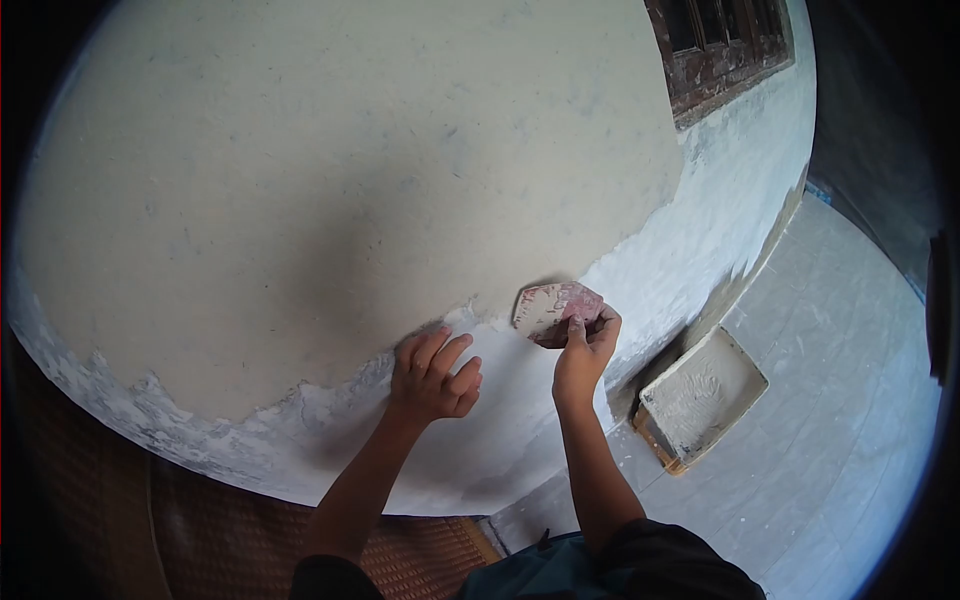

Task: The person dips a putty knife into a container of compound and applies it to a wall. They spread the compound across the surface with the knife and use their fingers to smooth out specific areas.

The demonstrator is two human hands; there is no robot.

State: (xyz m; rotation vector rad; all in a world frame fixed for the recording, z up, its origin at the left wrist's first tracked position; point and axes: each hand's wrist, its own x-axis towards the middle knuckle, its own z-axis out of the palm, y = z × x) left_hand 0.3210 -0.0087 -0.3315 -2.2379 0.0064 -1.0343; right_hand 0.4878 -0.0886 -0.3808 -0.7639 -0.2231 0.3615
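Note:
In my right hand [586, 358] is a flat, handleless putty scraper [548, 308], reddish and smeared with cream putty. The thumb lies on its near face, and the scraper is up against the wall [420, 160], at the lower border of the cream coat. To the left, my left hand [434, 376] holds nothing. Its fingers are bent and apart, with the tips at or very near the wall by the ragged edge of the coat; whether they touch is hard to tell. Below that edge shows a whiter, rougher wall surface [470, 440].
On the grey tiled floor [800, 400] at right stands a rectangular tray [742, 402] of cream putty, close to the wall's foot. A brown wooden window frame [735, 65] is at upper right. A brown woven mat [230, 520] lies along the lower left.

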